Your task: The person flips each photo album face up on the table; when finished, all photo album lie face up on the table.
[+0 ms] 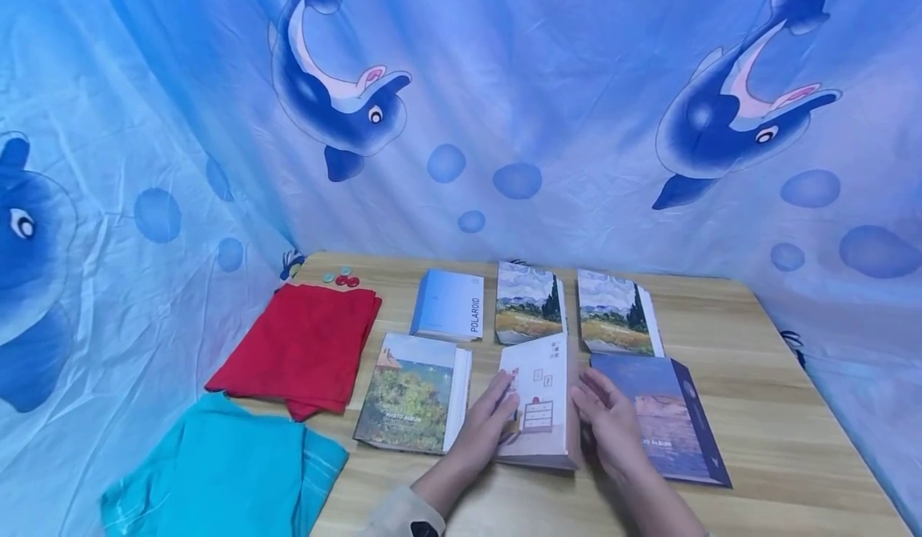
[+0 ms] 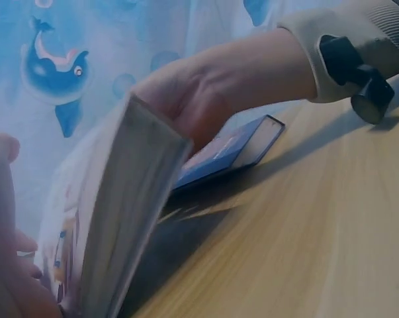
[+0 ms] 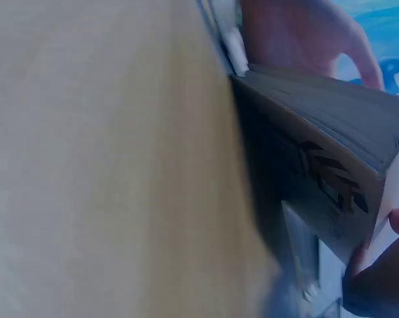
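A thick pale photo album, with a drawn chest of drawers on its cover, is tilted above the table between both hands. At its left side, my left hand grips the edge, thumb over the cover. My right hand holds the right, spine side; the right wrist view shows a thumb and finger pinching a corner of the album. Its page edges face the left wrist view. Just right of it lies a purple-blue photo album, partly behind my right hand. To the left lies a green garden-picture album.
Along the back stand or lie a blue Polaroid album and two landscape-picture albums. A folded red cloth and a turquoise cloth lie at the left, with several small red and green discs behind them. A dolphin-print curtain surrounds the table.
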